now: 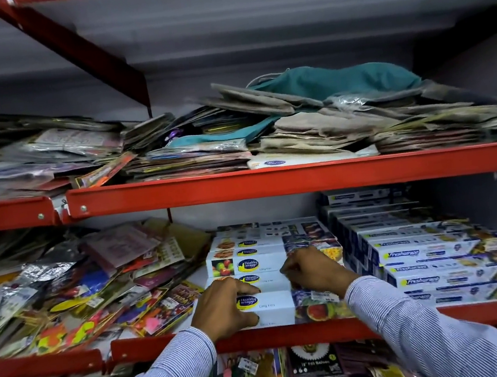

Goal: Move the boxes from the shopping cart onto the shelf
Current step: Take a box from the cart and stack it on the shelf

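Observation:
Several long white cling-film boxes (270, 305) with a blue and yellow logo and fruit pictures lie stacked in rows on the middle red shelf (288, 334). My left hand (224, 310) grips the left end of the front box, fingers curled over its top edge. My right hand (310, 269) rests curled on a box (250, 265) one row further back, at its right half. Both sleeves are striped pale blue. The shopping cart is out of view.
To the right stands a stack of blue and white foil-wrap boxes (429, 260). Loose colourful packets (83, 300) crowd the left of the same shelf. The shelf above (271, 181) holds piled paper bags and cloth. More packets (262, 376) hang below.

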Tool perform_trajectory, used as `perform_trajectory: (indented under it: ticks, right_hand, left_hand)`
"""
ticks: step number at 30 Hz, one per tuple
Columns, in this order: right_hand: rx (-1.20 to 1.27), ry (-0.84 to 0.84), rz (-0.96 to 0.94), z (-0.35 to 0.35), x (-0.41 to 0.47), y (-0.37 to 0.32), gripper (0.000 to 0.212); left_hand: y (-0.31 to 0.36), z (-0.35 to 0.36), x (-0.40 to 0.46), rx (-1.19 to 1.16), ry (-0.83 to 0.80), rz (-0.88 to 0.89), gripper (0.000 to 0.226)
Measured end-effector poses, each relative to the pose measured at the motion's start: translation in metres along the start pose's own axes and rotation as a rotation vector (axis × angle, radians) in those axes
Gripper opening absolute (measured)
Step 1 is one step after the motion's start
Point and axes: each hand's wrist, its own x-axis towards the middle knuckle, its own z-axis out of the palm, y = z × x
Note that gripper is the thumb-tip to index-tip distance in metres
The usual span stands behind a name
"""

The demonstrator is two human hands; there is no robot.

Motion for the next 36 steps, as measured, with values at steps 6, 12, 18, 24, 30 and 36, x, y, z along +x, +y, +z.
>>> perform_trajectory:
  ticks: [6, 12, 18, 24, 30, 36]
  right_hand:
    - [0.007, -0.035, -0.066, 0.01, -0.031, 0.016, 0.036]
    - [-0.046, 0.019, -0.028, 0.034, -0.044, 0.028, 0.053]
    - [-0.033, 0.022, -0.019, 0.031, -0.042, 0.029, 0.048]
    - [-0.053, 0.03, -0.022, 0.03, -0.043, 0.029, 0.047]
    - [-0.177, 0.006, -0.039, 0.029, -0.054, 0.019, 0.055]
    - [-0.181, 0.145, -0.078, 0.053, -0.111, -0.007, 0.067]
  left_hand:
    - [-0.008, 0.025, 0.014, -0.043, 0.069, -0.018, 0.059]
    - [-0.016, 0.046, 0.006, 0.032, 0.139, 0.075, 0.048]
    - [-0.015, 0.05, 0.006, 0.061, 0.147, 0.125, 0.047]
    - [-0.016, 0.05, 0.008, 0.037, 0.144, 0.11, 0.047]
    - [-0.015, 0.054, -0.003, 0.265, 0.114, 0.099, 0.054]
    - [0.005, 0.065, -0.073, 0.266, 0.217, 0.194, 0.06]
